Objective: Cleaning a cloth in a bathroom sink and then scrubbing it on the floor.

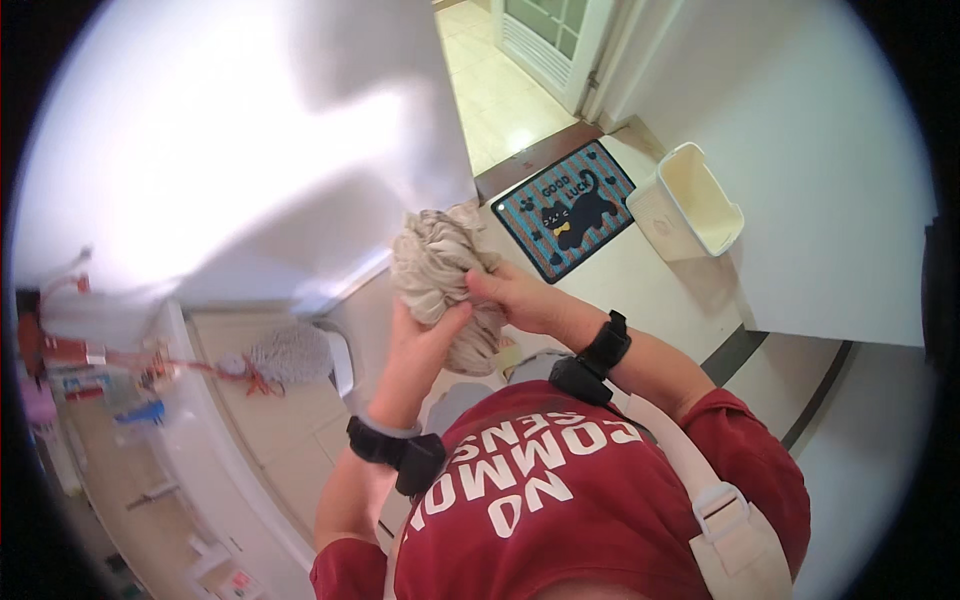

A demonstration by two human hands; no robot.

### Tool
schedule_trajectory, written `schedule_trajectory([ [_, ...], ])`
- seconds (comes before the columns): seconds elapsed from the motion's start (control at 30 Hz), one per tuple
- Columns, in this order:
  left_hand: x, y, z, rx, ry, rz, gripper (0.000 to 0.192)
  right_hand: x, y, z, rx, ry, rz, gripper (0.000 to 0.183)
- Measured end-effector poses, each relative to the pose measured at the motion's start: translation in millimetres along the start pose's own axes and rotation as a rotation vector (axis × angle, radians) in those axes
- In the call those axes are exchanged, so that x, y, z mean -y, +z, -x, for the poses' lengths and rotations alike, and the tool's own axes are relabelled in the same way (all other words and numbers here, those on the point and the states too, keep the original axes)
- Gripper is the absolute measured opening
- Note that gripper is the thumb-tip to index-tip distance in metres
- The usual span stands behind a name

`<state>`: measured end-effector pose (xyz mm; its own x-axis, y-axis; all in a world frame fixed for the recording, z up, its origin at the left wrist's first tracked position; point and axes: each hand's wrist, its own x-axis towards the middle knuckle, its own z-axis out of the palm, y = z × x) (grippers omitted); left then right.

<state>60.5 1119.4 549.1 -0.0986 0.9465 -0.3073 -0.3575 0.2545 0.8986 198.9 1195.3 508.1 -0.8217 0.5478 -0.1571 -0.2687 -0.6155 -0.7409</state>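
A bunched, wrinkled beige cloth (439, 262) is held up in front of my body, near the middle of the view. My left hand (420, 330) grips its lower left side, with the thumb pressed on the folds. On its right side my right hand (517, 296) grips it too, thumb on top and the other fingers partly hidden. Both wrists carry black strapped devices.
A doormat with a black cat (566, 210) lies near the doorway. Beside it a cream plastic bin (686, 202) stands by the right wall. At left are a fluffy grey mop head (292, 352) and a shelf holding several small items.
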Motion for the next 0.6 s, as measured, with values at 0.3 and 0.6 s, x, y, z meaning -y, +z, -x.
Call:
schedule_trajectory([
  [0.3, 12.2, 114.7, -160.1, 0.3, 0.055, -0.128, 0.045, 79.5, -133.5, 9.5, -0.635, -0.361, 0.039, 0.052],
  [0.6, 19.9, 185.5, -338.1, 0.466, -0.014, -0.178, 0.048, 188.8, -255.7, -36.9, -0.883, -0.448, 0.228, 0.052],
])
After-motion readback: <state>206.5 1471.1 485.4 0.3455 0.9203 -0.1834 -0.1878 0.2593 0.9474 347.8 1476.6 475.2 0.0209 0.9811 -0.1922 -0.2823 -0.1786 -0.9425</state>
